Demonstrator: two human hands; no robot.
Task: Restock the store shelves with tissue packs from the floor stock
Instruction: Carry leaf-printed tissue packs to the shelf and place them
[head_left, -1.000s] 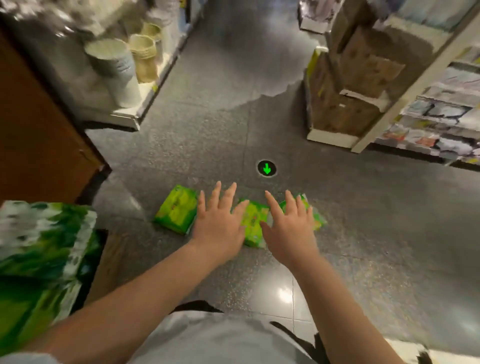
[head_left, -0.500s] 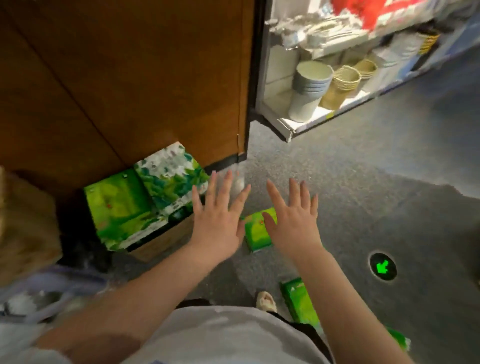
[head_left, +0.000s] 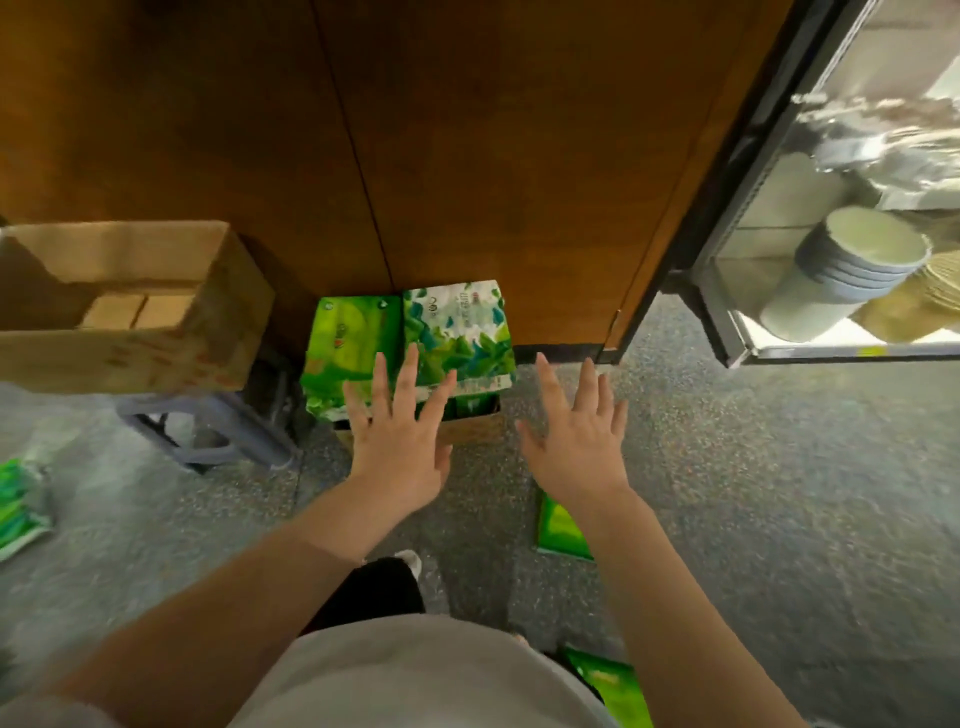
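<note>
Where tissue packs (head_left: 457, 332) stand upright, hands apart.

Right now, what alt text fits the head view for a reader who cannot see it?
Both hands, left hand and right hand, reach open and empty toward two green tissue packs standing in a small box against a brown wood panel. An open cardboard box sits left; stacked buckets fill a shelf right.

Spread hands (head_left: 397, 447) (head_left: 576, 447) before tissue packs (head_left: 410, 348)
</note>
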